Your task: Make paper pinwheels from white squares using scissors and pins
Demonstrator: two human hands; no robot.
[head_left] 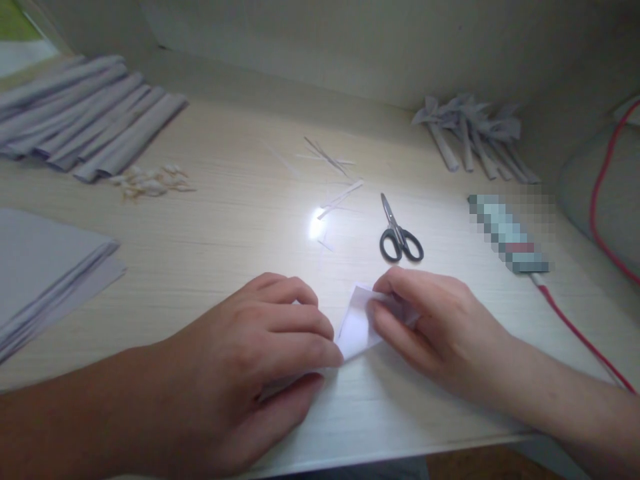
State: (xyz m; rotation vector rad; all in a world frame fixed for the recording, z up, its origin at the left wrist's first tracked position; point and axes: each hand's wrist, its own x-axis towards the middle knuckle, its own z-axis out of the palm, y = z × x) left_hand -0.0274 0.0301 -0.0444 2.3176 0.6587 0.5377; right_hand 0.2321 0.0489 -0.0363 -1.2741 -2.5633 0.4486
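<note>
A small folded piece of white paper (357,327) lies between my hands near the front of the table. My right hand (430,320) pinches its right part between thumb and fingers. My left hand (280,347) is curled over the left part, fingertips on the lower left corner, with the thumb underneath at the near side. Bits of paper show beneath the left fingers; the rest is hidden by that hand. Just beyond the right hand lies a pair of scissors (397,233) with black handles, blades slightly apart and pointing away.
Thin paper strips (335,160) lie mid-table. Rolled paper tubes (110,113) and a small pile of pale pointed pieces (153,181) are left, above stacked paper sheets (50,260). Tubes with crumpled paper tops (470,133) lie back right. A pixelated device (510,233) has a red cable (580,337).
</note>
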